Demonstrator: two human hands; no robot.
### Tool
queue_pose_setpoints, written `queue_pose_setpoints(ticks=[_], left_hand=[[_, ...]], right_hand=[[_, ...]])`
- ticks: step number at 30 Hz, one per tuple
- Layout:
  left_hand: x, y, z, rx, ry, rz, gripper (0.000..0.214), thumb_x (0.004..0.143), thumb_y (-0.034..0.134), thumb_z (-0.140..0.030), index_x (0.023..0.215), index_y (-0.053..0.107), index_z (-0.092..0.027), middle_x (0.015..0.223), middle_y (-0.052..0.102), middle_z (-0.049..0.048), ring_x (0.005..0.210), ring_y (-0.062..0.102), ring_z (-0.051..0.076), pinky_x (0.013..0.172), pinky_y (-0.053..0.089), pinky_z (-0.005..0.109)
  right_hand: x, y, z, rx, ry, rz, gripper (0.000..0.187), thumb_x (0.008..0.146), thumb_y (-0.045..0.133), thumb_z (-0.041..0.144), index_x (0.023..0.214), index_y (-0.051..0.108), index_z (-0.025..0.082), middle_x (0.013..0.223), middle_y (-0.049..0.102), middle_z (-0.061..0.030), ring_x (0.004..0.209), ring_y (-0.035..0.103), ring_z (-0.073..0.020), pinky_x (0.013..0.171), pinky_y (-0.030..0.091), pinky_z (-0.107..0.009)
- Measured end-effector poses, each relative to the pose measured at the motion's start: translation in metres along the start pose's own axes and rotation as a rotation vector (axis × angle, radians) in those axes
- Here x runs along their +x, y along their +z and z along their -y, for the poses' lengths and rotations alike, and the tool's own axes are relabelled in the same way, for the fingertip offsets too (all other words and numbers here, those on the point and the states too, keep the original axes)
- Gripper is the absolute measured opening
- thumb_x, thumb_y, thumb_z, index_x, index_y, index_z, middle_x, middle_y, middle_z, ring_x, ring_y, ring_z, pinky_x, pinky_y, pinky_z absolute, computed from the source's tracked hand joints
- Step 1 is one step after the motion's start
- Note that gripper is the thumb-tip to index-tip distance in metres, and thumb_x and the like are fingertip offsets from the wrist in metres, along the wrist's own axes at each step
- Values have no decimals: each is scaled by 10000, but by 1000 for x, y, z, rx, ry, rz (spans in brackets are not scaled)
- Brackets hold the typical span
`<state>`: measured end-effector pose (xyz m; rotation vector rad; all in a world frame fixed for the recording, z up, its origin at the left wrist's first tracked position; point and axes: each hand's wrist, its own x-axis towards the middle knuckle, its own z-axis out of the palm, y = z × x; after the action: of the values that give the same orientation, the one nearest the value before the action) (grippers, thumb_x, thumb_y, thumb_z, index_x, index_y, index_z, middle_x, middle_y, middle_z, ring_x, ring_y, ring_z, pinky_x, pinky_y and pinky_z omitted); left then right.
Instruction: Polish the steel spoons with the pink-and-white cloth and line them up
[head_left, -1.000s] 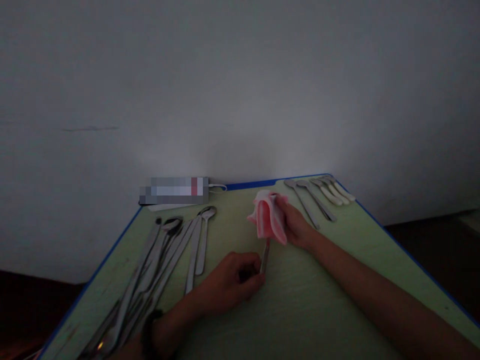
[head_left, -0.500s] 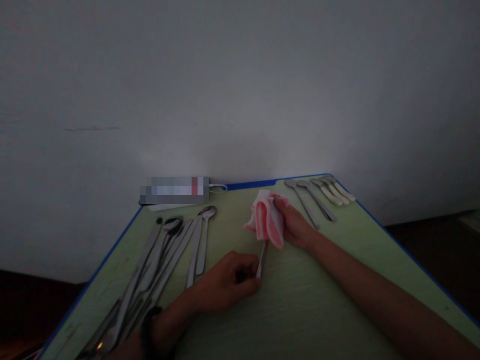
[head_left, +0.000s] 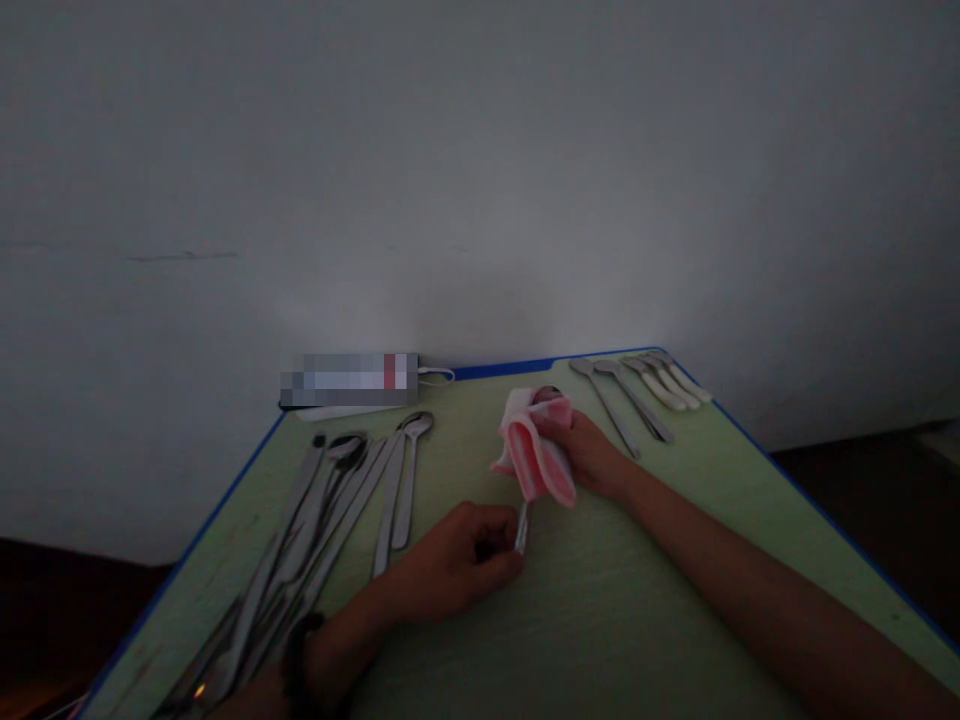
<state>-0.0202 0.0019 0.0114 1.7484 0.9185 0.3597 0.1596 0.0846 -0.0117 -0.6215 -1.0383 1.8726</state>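
Note:
My left hand [head_left: 457, 562] pinches the end of a metal spoon's handle [head_left: 523, 528] over the middle of the table. A pink and white cloth [head_left: 529, 455] is folded around the spoon's upper part. My right hand [head_left: 589, 452] grips that cloth from the right side, so most of the spoon is hidden. Only the rounded tip of its bowl shows dark above the cloth.
Spoons and other long-handled cutlery [head_left: 330, 520] lie in a loose pile at the left. Two groups sit back right: metal spoons [head_left: 619, 380] and white-handled cutlery [head_left: 667, 385]. A blurred-out box [head_left: 349, 382] with a white cable stands near the wall.
My right hand has slid the cloth down the spoon towards my left hand, and the bowl's tip now shows above it. The left hand has stayed nearly still.

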Motion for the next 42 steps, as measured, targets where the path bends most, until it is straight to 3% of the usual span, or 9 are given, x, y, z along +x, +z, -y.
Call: queue_pose_setpoints(ticks=[10,18,28,33,38,42], left_hand=[[-2,-3,2,17,27,38,139,770,469,-191,649,403,-173,598,331,-65,544,330,84,486,256,195],[3,4,2,101,-30,-123,215,862,439,-321,712,468,-169,602,420,-55,547,386,92,482,267,194],[9,8,3,100,-49,-302,197,888,417,-317,806,517,-169,579,490,-55,524,444,96,501,317,201],[9,9,3,110,-17,-332,169,875,447,-310,834,537,-172,587,491,-55,529,446,95,483,306,197],[9,8,7,-88,-42,-402,180,896,406,-355,858,469,-190,532,421,-87,415,381,70,411,280,179],[11,9,10,-235,-31,-447,195,903,385,-394,874,424,-205,556,399,-97,387,376,59,380,283,164]], right_hand=[[5,-1,-4,18,-44,-67,356,754,578,478,930,584,169,879,675,-60,820,635,-190,737,517,-326],[6,-4,-1,84,-33,-215,288,730,637,416,848,599,156,774,664,-33,675,606,-128,656,509,-244],[6,-7,-3,32,15,-158,306,730,635,409,875,612,140,761,664,-42,633,602,-130,610,503,-250],[4,-5,-2,-3,18,-137,306,734,616,440,852,589,159,715,647,-23,589,596,-120,587,506,-251],[-3,-4,1,-92,113,-90,314,719,612,472,771,555,167,545,566,26,432,546,-106,444,489,-236],[-7,-4,5,-191,169,-9,354,732,579,500,815,562,156,598,603,0,422,545,-106,394,464,-223]])
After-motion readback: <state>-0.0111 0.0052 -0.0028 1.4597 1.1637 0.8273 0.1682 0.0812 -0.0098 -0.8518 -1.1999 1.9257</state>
